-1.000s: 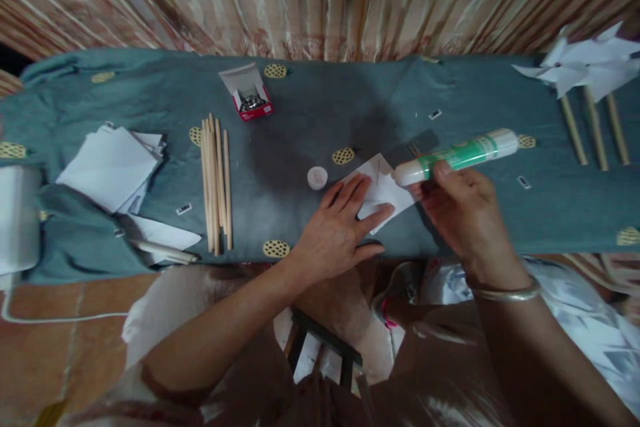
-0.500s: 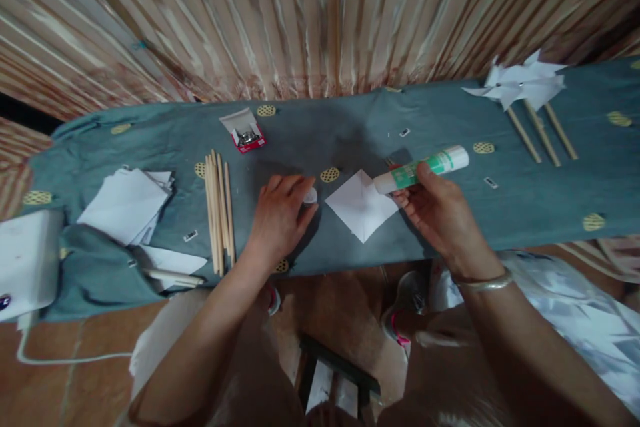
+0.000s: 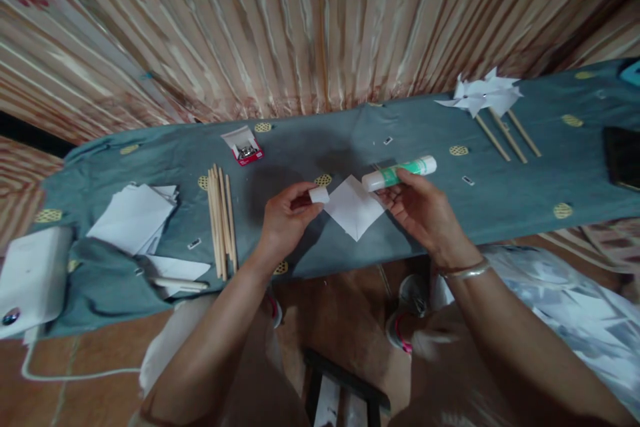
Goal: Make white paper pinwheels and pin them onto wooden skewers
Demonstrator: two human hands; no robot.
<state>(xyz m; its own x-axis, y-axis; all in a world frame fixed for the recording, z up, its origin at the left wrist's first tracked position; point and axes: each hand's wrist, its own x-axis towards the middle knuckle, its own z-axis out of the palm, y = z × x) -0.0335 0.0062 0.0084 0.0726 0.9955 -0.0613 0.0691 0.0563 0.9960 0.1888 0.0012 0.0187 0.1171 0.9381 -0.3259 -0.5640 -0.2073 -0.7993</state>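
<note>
A white and green glue stick (image 3: 393, 175) lies in the grip of my right hand (image 3: 417, 207), its white end pointing left over the paper. Pinched between the thumb and fingers of my left hand (image 3: 287, 217) is a small white cap (image 3: 319, 195), apart from the glue stick. Between and below both hands, a creased square of white paper (image 3: 354, 213) rests cornerwise on the cloth near the front edge. My right fingers hide its right corner.
Left of my left hand lie wooden sticks (image 3: 219, 223), stacked paper (image 3: 131, 213) and a white device (image 3: 37, 277) with a cable. An open red box (image 3: 249, 152) of metal pieces stands behind. Paper pinwheels (image 3: 485, 95) on sticks lie back right, a dark object (image 3: 623, 157) at far right.
My left hand has lifted the cap and turned it, bringing it closer to the glue stick. The glue stick is held slightly more level. The head view has shifted a little to the right.
</note>
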